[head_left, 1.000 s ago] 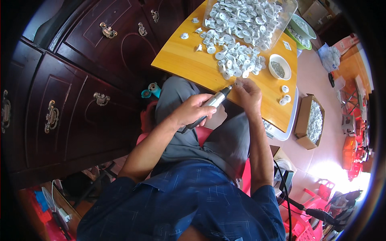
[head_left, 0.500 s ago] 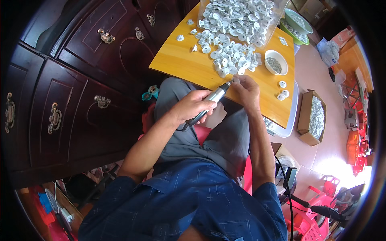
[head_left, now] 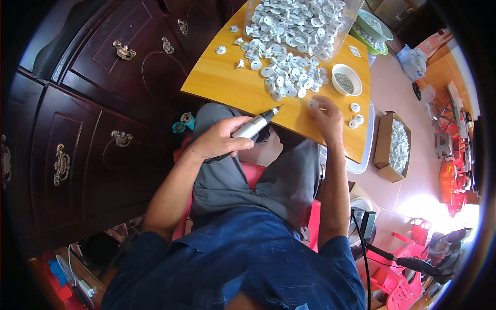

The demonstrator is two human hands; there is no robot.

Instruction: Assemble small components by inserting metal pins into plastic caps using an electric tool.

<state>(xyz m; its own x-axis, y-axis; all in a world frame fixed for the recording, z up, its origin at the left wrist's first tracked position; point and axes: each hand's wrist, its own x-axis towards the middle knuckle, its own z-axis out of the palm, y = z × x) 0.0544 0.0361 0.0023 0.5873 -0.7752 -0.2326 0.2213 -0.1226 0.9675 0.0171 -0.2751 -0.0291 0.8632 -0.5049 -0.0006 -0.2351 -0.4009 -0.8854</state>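
My left hand (head_left: 226, 137) is wrapped round a silver-and-black electric screwdriver (head_left: 251, 128), whose bit points up and right over the table's near edge. Apart from that tip, my right hand (head_left: 328, 120) pinches a small white round plastic part (head_left: 313, 104) just above the wooden tabletop (head_left: 227, 81). A loose heap of similar white disc-shaped parts (head_left: 289, 75) lies beyond both hands. Right of the heap is a white bowl (head_left: 337, 70) of small metal screws. Several white parts (head_left: 355, 107) sit apart near the table's right edge.
A clear plastic bin (head_left: 338, 44) full of white parts stands at the table's far side. Green basins (head_left: 380, 49) are beyond it. On the floor at right is a cardboard box (head_left: 383, 139) of white pieces. Dark wooden cabinets (head_left: 98, 98) line the left. A black cable (head_left: 365, 258) hangs at lower right.
The screwdriver in my left hand has drawn back left, away from the part. My right hand has moved slightly right with the white part, apart from the bit. The whole view has shifted a little.
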